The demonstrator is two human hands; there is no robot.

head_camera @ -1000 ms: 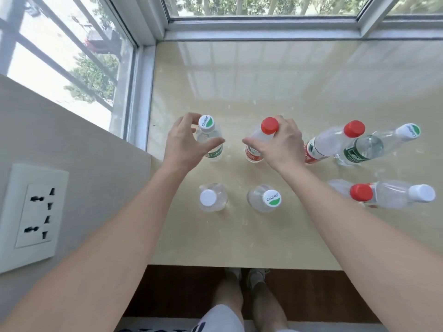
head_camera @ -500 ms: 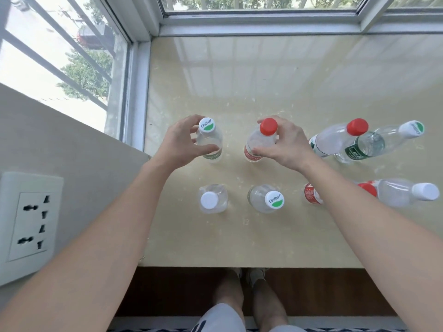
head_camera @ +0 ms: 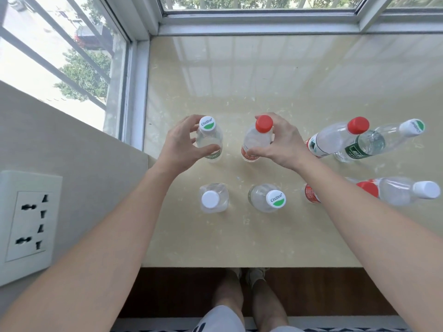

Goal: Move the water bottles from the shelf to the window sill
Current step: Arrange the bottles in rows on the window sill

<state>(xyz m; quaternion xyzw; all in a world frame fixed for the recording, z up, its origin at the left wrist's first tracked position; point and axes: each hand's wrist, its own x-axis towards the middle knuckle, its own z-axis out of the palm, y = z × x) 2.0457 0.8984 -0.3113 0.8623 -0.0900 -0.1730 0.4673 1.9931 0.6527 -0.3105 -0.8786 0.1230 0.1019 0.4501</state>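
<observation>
Several clear water bottles stand on the beige window sill [head_camera: 263, 80]. My left hand [head_camera: 179, 144] curls around a bottle with a white and green cap [head_camera: 209, 140], thumb across its front. My right hand [head_camera: 280, 142] grips a red-capped bottle [head_camera: 256, 137] just beside it, fingers behind the cap and thumb low on the body. Both bottles stand upright on the sill. Nearer me stand a white-capped bottle [head_camera: 211, 199] and another green-capped bottle [head_camera: 268, 198].
To the right stand a red-capped bottle [head_camera: 335, 137], a green-labelled bottle [head_camera: 374, 142], a white-capped bottle [head_camera: 405, 192] and a red-labelled bottle [head_camera: 311, 195] partly hidden by my right forearm. Window frames bound the sill at the left and back. A wall socket [head_camera: 28, 226] is at the left.
Both hands stay on the same two bottles. My right hand has slid from over the red cap to the side of the bottle. The view has shifted slightly.
</observation>
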